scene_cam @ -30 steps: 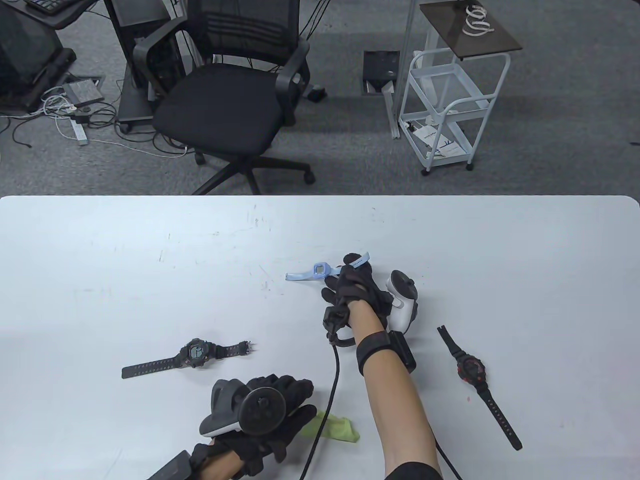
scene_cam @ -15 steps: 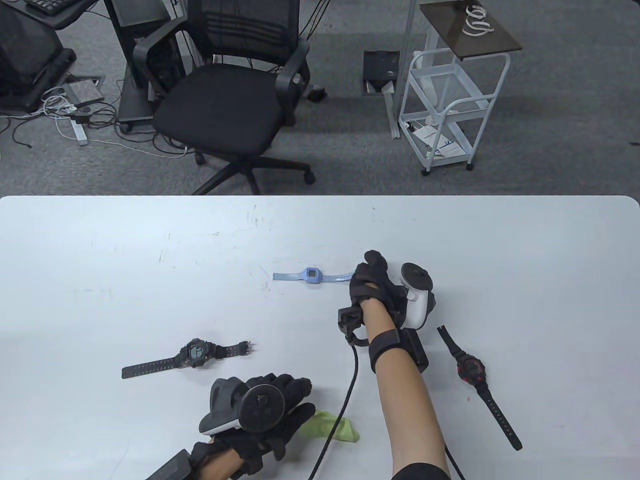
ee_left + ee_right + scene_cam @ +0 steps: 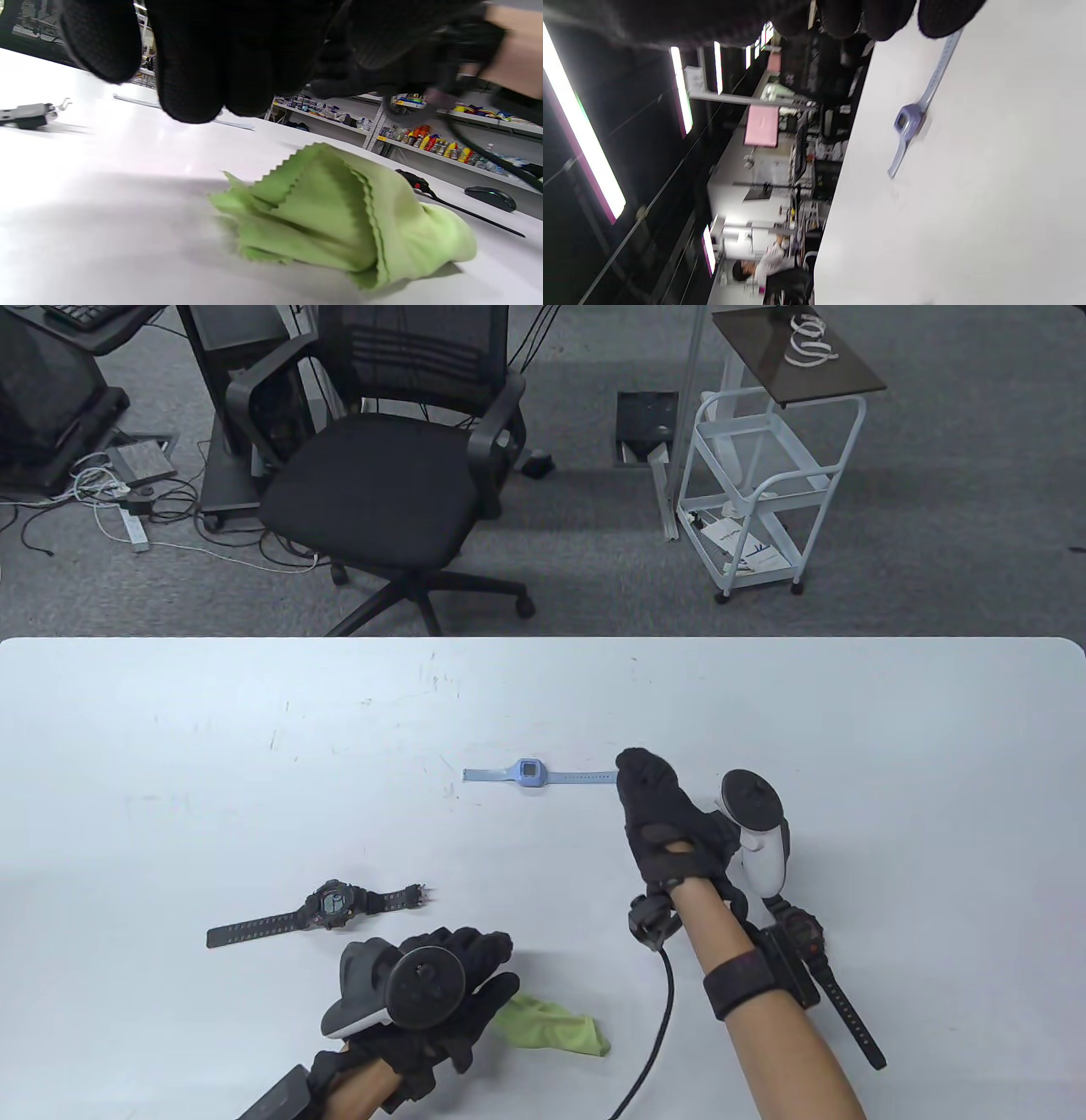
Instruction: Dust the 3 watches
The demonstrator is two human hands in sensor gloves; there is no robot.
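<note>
A light-blue watch [image 3: 530, 774] [image 3: 910, 120] lies flat near the table's middle. My right hand [image 3: 657, 806] hovers just right of its strap end, fingers loosely curled and holding nothing; its fingertips [image 3: 941, 17] hang above the strap. A black watch [image 3: 327, 903] lies at the left, its strap end [image 3: 27, 115] showing in the left wrist view. A red-and-black watch [image 3: 806, 937] lies at the right, partly hidden under my right wrist. My left hand [image 3: 475, 976] hangs relaxed over the left end of a green cloth [image 3: 556, 1027] [image 3: 339, 212], with its fingers [image 3: 199, 63] above the cloth.
The white table [image 3: 254, 729] ends at a far edge, beyond which stand a black office chair [image 3: 382, 475] and a white trolley [image 3: 764, 492]. A black cable [image 3: 657, 1035] trails from my right wrist across the near table, beside the cloth.
My right hand let go of the blue watch's strap, and the watch now lies flat. That hand drew back to the right and nearer. My left hand shifted slightly left.
</note>
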